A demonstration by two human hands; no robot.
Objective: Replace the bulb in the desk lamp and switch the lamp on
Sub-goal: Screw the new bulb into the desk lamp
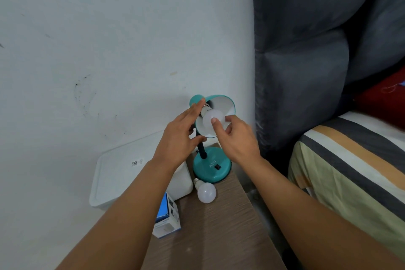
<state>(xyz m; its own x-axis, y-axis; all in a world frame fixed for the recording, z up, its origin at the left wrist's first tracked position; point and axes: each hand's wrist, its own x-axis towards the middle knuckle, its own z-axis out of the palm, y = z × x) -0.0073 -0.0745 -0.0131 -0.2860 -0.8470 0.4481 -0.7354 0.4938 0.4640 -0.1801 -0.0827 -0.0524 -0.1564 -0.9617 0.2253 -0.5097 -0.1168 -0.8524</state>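
Right hand (pixel 237 138) grip pinched on socket bulb (pixel 211 124); left hand (pixel 178 138) spread against shade (pixel 221 105).

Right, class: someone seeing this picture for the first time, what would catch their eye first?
Two hands meet at the teal lamp by the wall: the right hand pinches the bulb inside the shade, while the left hand steadies the shade. A second bulb lies loose on the wooden table before the lamp's base.

Shade (pixel 221 103) rim rings gripped bulb (pixel 213 124), boxing fingers in. Left hand (pixel 178 138) crowds that side. Wall close behind. Below grip: base (pixel 211 167), loose bulb (pixel 206 193), box (pixel 167 218). Tabletop (pixel 219 237) nearer is bare.
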